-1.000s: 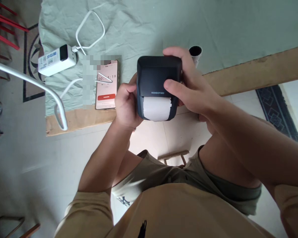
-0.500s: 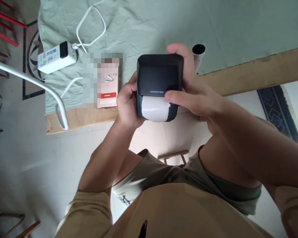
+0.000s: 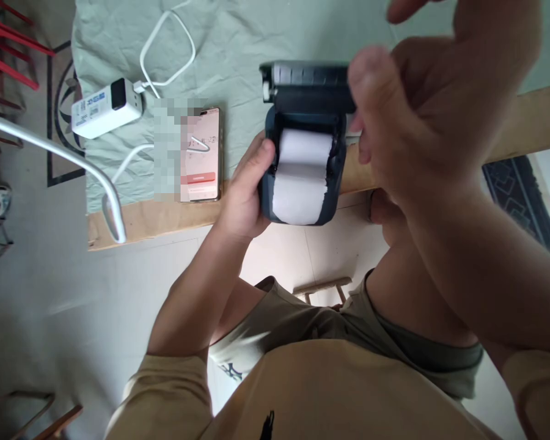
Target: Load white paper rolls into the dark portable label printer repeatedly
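Note:
A dark label printer [image 3: 266, 183] is held up in front of me with its lid [image 3: 311, 98] raised. Inside it sits a white roll of label paper [image 3: 305, 146], and a strip [image 3: 300, 195] hangs out over the front. My left hand [image 3: 250, 189] grips the printer's left side, thumb along the edge. At the lid's right end is my right hand [image 3: 417, 104], its thumb against the edge and other fingers curled below; one finger sticks out away from it. The right hand is somewhat blurred.
A phone [image 3: 204, 165] with a lit screen lies on the green cloth [image 3: 238, 49], left of the printer. Beside it is a white power bank [image 3: 105, 110] with a white cable [image 3: 192, 55]. A white curved rod [image 3: 73, 146] crosses the left side. The table's wooden edge [image 3: 165, 229] runs below.
The printer's lid has swung up, exposing the paper roll. My right hand has moved from the printer's front and right side up to the lid's right end. The left hand keeps its grip.

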Action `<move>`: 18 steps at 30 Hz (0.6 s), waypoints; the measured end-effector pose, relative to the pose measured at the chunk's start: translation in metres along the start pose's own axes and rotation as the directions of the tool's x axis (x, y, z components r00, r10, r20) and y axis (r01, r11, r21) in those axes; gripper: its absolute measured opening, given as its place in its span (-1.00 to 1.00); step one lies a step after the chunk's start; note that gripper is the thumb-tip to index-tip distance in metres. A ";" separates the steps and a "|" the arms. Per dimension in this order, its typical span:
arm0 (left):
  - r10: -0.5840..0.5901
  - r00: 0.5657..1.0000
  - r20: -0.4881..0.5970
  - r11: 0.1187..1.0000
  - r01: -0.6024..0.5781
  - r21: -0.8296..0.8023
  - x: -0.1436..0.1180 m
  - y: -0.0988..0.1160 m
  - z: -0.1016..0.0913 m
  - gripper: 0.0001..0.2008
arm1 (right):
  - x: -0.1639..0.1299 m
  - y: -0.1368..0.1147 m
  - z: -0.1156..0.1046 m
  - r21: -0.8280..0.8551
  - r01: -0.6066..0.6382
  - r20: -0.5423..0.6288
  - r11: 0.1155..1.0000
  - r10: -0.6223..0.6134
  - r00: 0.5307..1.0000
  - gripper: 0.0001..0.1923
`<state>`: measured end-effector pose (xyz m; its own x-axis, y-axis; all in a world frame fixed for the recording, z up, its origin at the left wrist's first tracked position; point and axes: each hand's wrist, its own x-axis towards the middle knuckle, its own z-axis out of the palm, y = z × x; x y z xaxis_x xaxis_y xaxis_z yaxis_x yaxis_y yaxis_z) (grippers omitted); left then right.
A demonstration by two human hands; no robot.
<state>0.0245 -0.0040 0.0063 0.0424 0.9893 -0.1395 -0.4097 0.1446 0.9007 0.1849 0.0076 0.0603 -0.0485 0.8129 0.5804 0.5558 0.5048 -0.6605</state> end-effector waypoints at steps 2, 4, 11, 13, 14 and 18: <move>-0.012 0.998 0.060 1.000 0.011 0.024 0.000 -0.002 -0.002 -0.75 | 0.001 0.000 0.003 0.098 -0.017 -0.098 0.995 0.027 0.995 -0.85; -0.015 0.993 0.118 1.000 0.016 -0.005 0.000 -0.002 -0.003 -0.73 | 0.001 0.003 0.006 0.010 0.002 -0.051 1.000 -0.001 0.999 -0.88; 0.065 0.977 0.204 0.997 -0.070 0.018 0.000 -0.001 0.001 -0.77 | 0.002 0.010 0.004 -0.367 0.164 0.472 0.916 0.032 0.881 -0.79; 0.091 0.976 0.197 0.994 -0.101 0.041 0.000 -0.002 0.001 -0.76 | 0.002 0.009 0.003 -0.404 0.151 0.529 0.902 0.096 0.843 -0.75; 0.095 0.977 0.190 0.993 -0.108 0.056 0.000 -0.002 0.001 -0.74 | 0.003 0.008 0.002 -0.418 0.136 0.540 0.898 0.125 0.832 -0.72; 0.095 0.977 0.189 0.984 -0.121 0.129 0.000 -0.002 0.000 -0.70 | 0.004 0.009 0.002 -0.375 0.061 0.539 0.925 0.164 0.826 -0.68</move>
<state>0.0249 -0.0047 0.0048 0.1744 0.9843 0.0273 -0.2910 0.0250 0.9564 0.1879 0.0161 0.0562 -0.3964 0.9109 0.1145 0.8226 0.4077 -0.3964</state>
